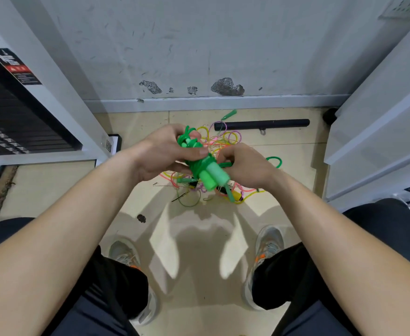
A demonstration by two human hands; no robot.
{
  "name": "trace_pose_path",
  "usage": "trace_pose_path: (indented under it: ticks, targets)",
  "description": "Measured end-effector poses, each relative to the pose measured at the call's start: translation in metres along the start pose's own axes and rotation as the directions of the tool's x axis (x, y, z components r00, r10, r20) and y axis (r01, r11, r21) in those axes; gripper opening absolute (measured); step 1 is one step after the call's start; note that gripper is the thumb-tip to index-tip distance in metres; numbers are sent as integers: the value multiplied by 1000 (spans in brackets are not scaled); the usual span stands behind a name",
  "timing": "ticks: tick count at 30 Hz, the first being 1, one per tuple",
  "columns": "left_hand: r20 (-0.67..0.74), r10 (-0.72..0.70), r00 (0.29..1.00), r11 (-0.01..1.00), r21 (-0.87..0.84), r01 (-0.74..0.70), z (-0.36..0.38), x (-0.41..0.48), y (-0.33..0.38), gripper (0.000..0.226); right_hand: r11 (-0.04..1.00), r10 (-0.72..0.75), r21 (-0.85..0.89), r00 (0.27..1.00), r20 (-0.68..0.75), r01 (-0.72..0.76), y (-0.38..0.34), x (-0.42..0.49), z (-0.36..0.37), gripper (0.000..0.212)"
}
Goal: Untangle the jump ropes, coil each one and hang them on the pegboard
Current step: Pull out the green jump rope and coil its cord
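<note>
Two pale-green foam handles (213, 178) lie side by side at the lower end of the green jump rope (196, 163). The rope is bunched into a short coil and held in the air above the floor, in front of the seated person.

The bundle's long axis runs diagonally: looped end up-left and away, handle ends down-right and toward the camera.

The left hand (160, 154) is clenched round the upper part of the coil, thumb across the wraps, loops sticking out past the fingers. The right hand (245, 166) sits just right of the handles, fingers curled, pinching a green strand coming off the bundle's right side. The exact fingertip contact is hidden. A loose green loop (275, 161) shows beyond the right hand.

Judgement: the right hand is the working one, nearer the free strand. The next wrap likely goes across the axis, round the middle, while the left hand anchors.

Well below the hands, the tangle (223, 141) of yellow, pink and purple ropes lies on the tiled floor (131, 122). A black bar (262, 123) lies beyond it, near the wall (199, 44).
</note>
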State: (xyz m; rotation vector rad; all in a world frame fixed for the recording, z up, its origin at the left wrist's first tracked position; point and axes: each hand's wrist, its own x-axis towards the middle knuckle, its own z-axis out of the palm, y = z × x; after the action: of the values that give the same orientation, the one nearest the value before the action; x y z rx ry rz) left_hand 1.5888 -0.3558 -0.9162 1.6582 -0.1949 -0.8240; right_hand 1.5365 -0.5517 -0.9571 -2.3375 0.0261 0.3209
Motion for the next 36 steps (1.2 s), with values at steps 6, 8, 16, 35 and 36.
trace_pose_path:
  ticks: [6, 8, 16, 35, 36]
  targets:
    - [-153, 58, 987, 898, 441, 16, 5, 10, -23, 59, 992, 11, 122, 999, 50, -17, -6, -3, 1, 22]
    - [-224, 162, 961, 808, 589, 1, 9, 15, -29, 58, 970, 109, 217, 994, 12, -109, -14, -6, 9, 24]
    - [-618, 211, 758, 969, 233, -81, 20, 38, -46, 60, 828, 234, 560, 919, -317, -17, -39, -30, 68, 9]
    - [-174, -48, 984, 999, -20, 45, -5, 10, -8, 25, 1000, 5, -18, 996, -91, -7, 11, -6, -1, 26]
    - [-183, -32, 983, 998, 48, 42, -3, 9, -9, 29, 998, -7, -71, 995, -103, 0, 12, -6, -3, 25]
